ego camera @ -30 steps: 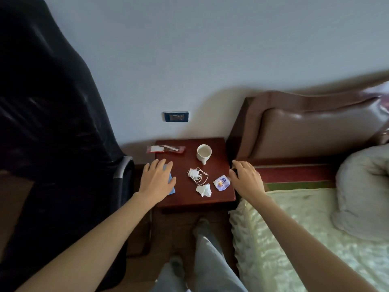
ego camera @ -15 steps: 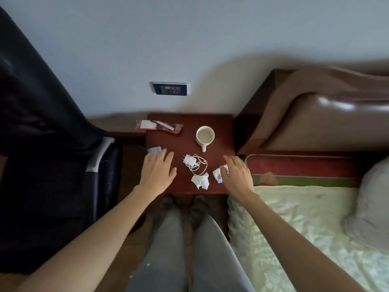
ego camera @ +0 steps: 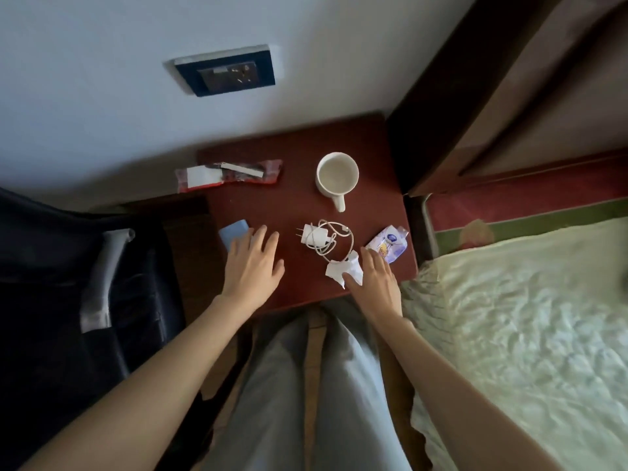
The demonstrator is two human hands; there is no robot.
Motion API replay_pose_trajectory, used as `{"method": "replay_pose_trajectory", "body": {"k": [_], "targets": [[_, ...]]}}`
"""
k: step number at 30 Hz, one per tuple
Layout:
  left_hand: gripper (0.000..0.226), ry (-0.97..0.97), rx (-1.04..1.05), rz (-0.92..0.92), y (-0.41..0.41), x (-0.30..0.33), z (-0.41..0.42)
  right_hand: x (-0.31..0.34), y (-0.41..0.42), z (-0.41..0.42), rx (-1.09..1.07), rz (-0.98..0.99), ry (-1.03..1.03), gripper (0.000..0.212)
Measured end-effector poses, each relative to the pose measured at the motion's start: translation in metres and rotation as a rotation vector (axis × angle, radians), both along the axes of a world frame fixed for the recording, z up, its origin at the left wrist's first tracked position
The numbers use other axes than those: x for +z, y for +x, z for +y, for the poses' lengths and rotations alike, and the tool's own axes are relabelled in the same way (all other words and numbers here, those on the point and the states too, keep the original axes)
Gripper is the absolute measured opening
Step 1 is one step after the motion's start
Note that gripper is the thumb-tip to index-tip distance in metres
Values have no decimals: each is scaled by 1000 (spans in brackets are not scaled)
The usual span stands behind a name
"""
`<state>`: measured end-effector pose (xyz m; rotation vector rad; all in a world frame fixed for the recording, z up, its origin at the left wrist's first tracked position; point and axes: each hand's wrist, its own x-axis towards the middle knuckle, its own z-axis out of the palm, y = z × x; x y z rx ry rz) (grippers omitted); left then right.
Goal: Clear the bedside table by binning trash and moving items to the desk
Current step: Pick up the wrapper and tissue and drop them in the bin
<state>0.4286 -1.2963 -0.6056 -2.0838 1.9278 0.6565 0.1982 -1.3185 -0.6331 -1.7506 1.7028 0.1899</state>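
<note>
Table (ego camera: 292, 212): dark red wooden top, set against the far wall, bed to the right, black chair to the left.

Left hand (ego camera: 253, 263): laid flat over the near left part of the table, fingers straight and slightly spread, pinching nothing. Fingertips overlapping the near right corner of the blue card (ego camera: 232, 232); contact probable, not confirmed.

Right hand (ego camera: 375, 280): placed at the near right part of the table, fingers extended and relaxed, not curled. Thumb and first finger touching the crumpled tissue (ego camera: 343, 270); no closed pinch visible.

Items on the table:
- Crumpled tissue: near edge, centre right, just beside the charger cable.
- White charger (ego camera: 316, 236): centre, plug prongs pointing left, cable looped loosely to its right and near side.
- White mug (ego camera: 337, 175): far right area, upright, handle pointing toward the near side. Contents cannot be determined.
- Red wrapper (ego camera: 229, 175): far left edge, lying flat, left end overhanging the table.
- Purple packet (ego camera: 387, 244): right edge, tilted, just beside the fingers of the right hand.
- Blue card: left edge, partly hidden under the left hand.

Surroundings: wall socket (ego camera: 226, 74) on the far wall above the table. Bed (ego camera: 526, 317) with pale green cover to the right. Black chair (ego camera: 68, 300) with grey armrest to the left. Grey trouser legs at the near centre.
</note>
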Motion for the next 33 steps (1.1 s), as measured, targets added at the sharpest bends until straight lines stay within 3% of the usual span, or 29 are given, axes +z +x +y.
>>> {"method": "replay_pose_trajectory", "body": {"k": [7, 15, 24, 33], "targets": [[56, -2, -43, 31, 11, -38, -4, -35, 13, 20, -116, 2, -55, 64], [55, -74, -45, 9, 26, -47, -20, -46, 15, 30, -273, -21, -229, 26], [62, -222, -84, -55, 61, -37, -61, -5, 9, 24, -418, -94, -353, 26], [70, -110, -159, -116, 82, -62, -119, 7, 36, -12, -465, -130, -399, 26]]}}
